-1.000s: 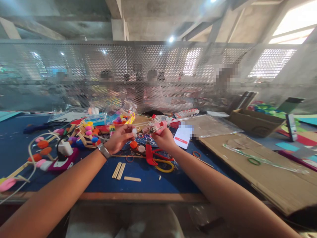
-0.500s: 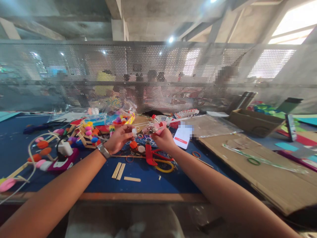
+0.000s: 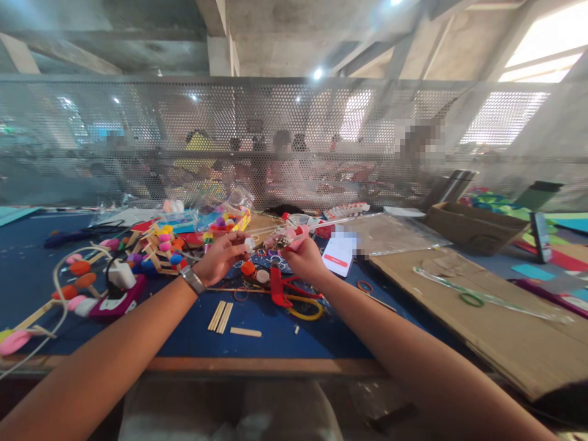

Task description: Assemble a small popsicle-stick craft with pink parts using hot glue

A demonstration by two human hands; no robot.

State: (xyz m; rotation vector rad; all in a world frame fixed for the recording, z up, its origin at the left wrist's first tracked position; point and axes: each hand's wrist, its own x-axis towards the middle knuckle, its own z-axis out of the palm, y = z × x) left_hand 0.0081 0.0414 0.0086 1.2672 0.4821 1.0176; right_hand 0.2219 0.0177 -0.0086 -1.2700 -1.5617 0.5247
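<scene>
My left hand, wearing a metal-band watch on the wrist, pinches a small white bottle cap between thumb and fingertips. Closed around a pink glue gun, my right hand keeps its front end pointing toward the cap, a short gap away. A clear stick seems to run out behind it to the right. Below the hands lie an orange cap, a pale cap and a red-handled tool. Several wooden craft sticks lie nearer me, with a single stick beside them.
Craft-stick and pompom-coloured pieces crowd the left, by a purple power strip with a white charger. A phone lies right of my hands. Cardboard and an open box occupy the right. A perforated screen stands behind.
Almost nothing differs. Both hands keep the same hold and place, and the view has shifted very slightly.
</scene>
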